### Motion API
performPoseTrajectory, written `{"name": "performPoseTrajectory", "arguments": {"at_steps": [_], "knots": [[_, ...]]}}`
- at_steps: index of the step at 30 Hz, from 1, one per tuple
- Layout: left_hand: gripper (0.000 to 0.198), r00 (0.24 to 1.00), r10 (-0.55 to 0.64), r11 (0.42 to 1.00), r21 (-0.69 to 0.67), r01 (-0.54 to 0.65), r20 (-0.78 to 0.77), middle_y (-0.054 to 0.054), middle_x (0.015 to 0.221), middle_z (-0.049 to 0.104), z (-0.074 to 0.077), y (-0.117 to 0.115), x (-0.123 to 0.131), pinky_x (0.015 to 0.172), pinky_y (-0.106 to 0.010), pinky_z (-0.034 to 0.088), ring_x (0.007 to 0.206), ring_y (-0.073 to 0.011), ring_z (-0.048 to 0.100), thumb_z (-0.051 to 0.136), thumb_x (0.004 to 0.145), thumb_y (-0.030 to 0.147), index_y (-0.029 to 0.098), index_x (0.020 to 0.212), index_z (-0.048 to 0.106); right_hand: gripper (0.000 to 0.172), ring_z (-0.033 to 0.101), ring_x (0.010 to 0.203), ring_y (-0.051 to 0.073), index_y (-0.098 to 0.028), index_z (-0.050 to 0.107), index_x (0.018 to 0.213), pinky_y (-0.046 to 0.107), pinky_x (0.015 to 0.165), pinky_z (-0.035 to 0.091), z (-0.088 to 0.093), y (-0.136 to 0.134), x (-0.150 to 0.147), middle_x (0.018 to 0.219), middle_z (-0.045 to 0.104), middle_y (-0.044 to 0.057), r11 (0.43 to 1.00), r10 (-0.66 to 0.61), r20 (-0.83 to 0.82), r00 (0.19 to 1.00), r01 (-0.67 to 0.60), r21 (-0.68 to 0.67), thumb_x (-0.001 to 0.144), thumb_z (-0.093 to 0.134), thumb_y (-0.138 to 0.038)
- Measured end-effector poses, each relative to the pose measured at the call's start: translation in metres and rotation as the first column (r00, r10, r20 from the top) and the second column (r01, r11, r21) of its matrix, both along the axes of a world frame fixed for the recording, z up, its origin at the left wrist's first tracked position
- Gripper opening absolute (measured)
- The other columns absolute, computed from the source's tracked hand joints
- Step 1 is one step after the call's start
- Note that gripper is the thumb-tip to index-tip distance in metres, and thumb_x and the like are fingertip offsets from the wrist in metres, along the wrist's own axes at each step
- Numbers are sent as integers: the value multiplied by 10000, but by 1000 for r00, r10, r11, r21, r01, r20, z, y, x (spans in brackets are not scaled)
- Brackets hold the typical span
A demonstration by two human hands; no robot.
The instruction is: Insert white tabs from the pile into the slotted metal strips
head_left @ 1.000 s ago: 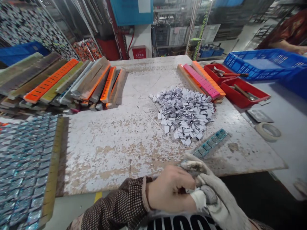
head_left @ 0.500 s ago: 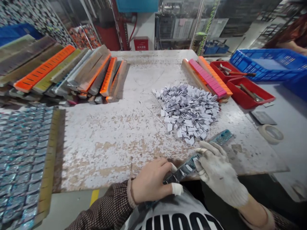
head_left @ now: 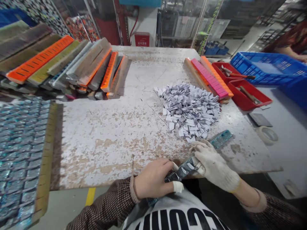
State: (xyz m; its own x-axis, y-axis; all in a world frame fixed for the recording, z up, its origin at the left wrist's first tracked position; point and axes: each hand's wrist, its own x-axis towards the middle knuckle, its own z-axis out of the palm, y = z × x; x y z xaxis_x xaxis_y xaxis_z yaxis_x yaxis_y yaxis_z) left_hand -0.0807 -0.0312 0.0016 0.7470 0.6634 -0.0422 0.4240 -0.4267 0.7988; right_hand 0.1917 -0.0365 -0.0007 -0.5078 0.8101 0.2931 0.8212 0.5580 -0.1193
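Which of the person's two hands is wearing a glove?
The right hand: a white glove covers it to the wrist. The left hand, at the dark glittery strip, shows white coverings only on its thumb and one fingertip.

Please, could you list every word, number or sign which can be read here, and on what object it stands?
"灭火器箱": on the red box at the back, slightly blurred; the line above it is too small to read.
Large black letters: on the white garment at the bottom, cut off by the picture edge; the whole word cannot be read.
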Motion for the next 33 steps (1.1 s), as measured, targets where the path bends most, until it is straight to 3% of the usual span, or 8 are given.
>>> {"name": "performPoseTrajectory", "arguments": {"at_steps": [4, 7, 11, 17, 23, 27, 30, 33], "knots": [[435, 999, -24, 999, 23, 25, -45, -73, 1015, 703, 5, 1, 0, 749, -327, 501, 884, -241, 661, 750, 878, 547, 188, 1109, 666, 150, 637, 1126, 288, -210, 569, 817, 596, 1151, 421, -7, -7, 0, 970, 660, 85, 1000, -23, -54, 998, 23, 4, 961, 554, -169], [414, 999, -28, 999, 19, 29, -43, -57, 988, 709, 9, 4, -4, 747, -315, 499, 866, -228, 663, 768, 870, 528, 192, 1092, 669, 141, 610, 1225, 294, -226, 535, 848, 553, 1106, 480, -11, -15, 9, 1106, 660, 105, 999, -47, -228, 973, 46, -14, 988, 553, -226], [109, 985, 86, 994, 85, -74, -151, -44, 891, 693, 15, 21, 1, 677, -293, 471, 771, -197, 636, 621, 953, 283, 175, 947, 631, 33, 556, 1329, 315, -217, 571, 1008, 523, 1074, 509, -13, -20, 32, 1258, 628, 147, 979, -159, -327, 931, 192, 73, 992, 544, -229], [146, 951, 66, 933, 358, 48, -301, -79, 1050, 685, 19, 62, 70, 785, -351, 532, 940, -249, 666, 578, 930, 158, 173, 1073, 605, 324, 507, 1372, 367, -179, 579, 1256, 597, 1135, 434, -27, -24, 52, 1391, 600, 162, 964, -209, -78, 975, 219, 151, 951, 587, -287], [165, 928, 58, 916, 389, 97, -368, -163, 1147, 655, 5, 86, 133, 864, -438, 567, 1098, -335, 659, 608, 971, 218, 138, 1115, 615, 315, 537, 1340, 360, -204, 621, 1230, 599, 1128, 436, -36, -32, 42, 1354, 646, 137, 959, -224, -107, 969, 239, 153, 927, 663, -275], [139, 926, 60, 927, 364, 87, -373, -186, 1128, 668, -2, 89, 135, 873, -440, 573, 1070, -321, 678, 543, 971, 118, 115, 1072, 640, 272, 604, 1269, 306, -220, 616, 1218, 512, 1065, 523, -27, -34, 48, 1296, 664, 124, 966, -209, -313, 926, 245, 82, 959, 648, -295], [174, 944, 67, 942, 331, 47, -324, -170, 1077, 704, 0, 90, 125, 892, -422, 567, 1037, -301, 693, 529, 954, 75, 111, 1072, 653, 208, 668, 1142, 271, -229, 621, 1190, 443, 956, 590, -19, -33, 59, 1264, 655, 133, 913, -322, -485, 813, 402, 68, 993, 597, -293], [194, 970, 67, 960, 278, 0, -232, -105, 1029, 742, 5, 88, 113, 874, -348, 569, 970, -239, 711, 535, 966, 104, 139, 1106, 665, 217, 634, 1214, 320, -229, 632, 1178, 519, 1029, 551, -14, -30, 62, 1269, 650, 144, 872, -378, -468, 799, 477, 109, 993, 595, -338]]}}
